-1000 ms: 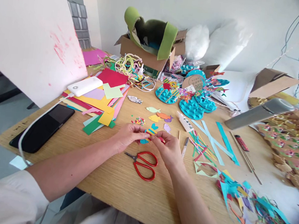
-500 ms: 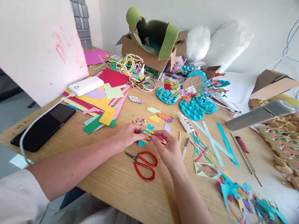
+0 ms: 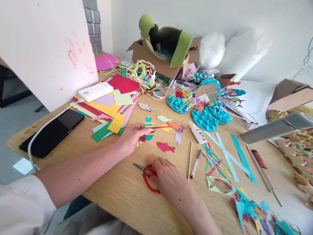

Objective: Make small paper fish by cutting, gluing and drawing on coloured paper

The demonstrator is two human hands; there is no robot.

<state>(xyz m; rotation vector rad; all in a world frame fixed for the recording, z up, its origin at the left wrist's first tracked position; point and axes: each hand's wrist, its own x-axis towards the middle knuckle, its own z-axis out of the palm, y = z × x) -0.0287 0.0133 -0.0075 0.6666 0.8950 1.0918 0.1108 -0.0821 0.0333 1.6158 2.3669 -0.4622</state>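
In the head view, the hands are apart: the left hand (image 3: 129,139) pinches the striped blue paper fish (image 3: 149,136), beyond the scissors (image 3: 144,170), with a red strip (image 3: 162,127) across it sticking out to the right. The right hand (image 3: 170,176) is over the scissors' handles; whether its grip is closed cannot be told. The loose strip could slip askew if the pinch eases, and blades brought too close could nick the fish or the left fingertips.

The right hand (image 3: 169,176) hides part of the red scissors (image 3: 145,170).
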